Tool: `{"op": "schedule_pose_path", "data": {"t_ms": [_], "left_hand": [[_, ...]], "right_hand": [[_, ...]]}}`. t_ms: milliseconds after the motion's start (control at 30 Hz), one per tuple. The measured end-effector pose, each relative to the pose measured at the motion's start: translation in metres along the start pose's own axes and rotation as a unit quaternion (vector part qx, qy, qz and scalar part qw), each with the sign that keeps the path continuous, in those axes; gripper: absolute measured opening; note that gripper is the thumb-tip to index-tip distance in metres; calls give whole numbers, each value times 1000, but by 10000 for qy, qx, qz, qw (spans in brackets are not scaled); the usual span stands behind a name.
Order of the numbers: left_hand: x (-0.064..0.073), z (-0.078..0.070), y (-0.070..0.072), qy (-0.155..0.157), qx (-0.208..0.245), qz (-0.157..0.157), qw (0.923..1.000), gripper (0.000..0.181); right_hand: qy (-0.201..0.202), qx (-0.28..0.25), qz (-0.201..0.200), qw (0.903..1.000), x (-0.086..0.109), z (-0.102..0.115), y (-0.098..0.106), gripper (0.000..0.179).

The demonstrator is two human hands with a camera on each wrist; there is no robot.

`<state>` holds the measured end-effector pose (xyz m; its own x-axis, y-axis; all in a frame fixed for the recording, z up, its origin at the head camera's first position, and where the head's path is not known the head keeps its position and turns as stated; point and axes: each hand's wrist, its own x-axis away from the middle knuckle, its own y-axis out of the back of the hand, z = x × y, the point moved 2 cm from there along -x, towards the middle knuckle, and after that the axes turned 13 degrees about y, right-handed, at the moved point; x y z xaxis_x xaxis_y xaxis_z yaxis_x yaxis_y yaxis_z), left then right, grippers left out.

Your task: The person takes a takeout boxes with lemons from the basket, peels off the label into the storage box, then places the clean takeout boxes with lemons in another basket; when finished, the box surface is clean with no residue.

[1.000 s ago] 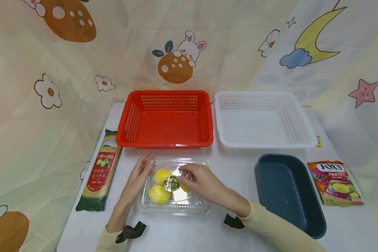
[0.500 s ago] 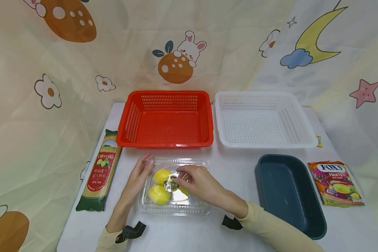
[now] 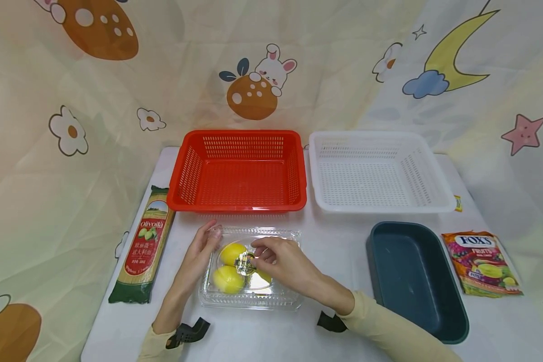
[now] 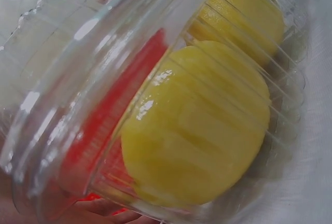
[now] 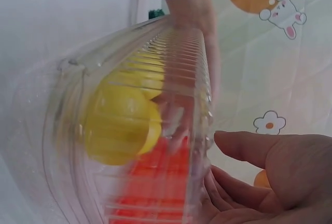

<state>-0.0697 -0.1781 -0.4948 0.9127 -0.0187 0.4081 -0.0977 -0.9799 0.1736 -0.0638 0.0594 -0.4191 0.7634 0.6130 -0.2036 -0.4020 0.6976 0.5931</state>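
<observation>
A clear plastic clamshell box (image 3: 280,296) stands on the table with yellow lemons (image 3: 228,279) inside. On its lid sits a round black-and-gold sticker (image 3: 243,264), which catches a silvery glare. My right hand (image 3: 289,264) is over the lid, its thumb and forefinger pinching at the sticker's right edge. The left hand (image 3: 199,254) rests with extended fingers along the box's left side, steadying it. In the left wrist view, a lemon (image 4: 197,125) shows large through the ribbed wall. The right wrist view has the thumb (image 5: 244,146) close above the lid.
Behind the box stand a red basket (image 3: 237,206) and a white basket (image 3: 384,207). A dark blue-green bin (image 3: 416,276) and a FOX'S candy bag (image 3: 481,264) are at right. A spaghetti pack (image 3: 145,246) lies at left, a small yellow wrapper (image 3: 458,203) at far right.
My right hand has shifted slightly left across the lid, and the sticker has turned from dark to silvery. The left hand and the box stay in place.
</observation>
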Motion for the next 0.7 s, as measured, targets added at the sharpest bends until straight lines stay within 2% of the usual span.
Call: {"op": "schedule_pose_path", "data": {"t_ms": [400, 700], "left_hand": [[1, -1, -1, 201, -26, -10, 9998, 68], [0, 0, -1, 264, -50, -38, 9996, 67]], "right_hand": [[-8, -222, -241, 9995, 3, -2, -5, 28], [-236, -648, -254, 9973, 3, -7, -4, 27]]}}
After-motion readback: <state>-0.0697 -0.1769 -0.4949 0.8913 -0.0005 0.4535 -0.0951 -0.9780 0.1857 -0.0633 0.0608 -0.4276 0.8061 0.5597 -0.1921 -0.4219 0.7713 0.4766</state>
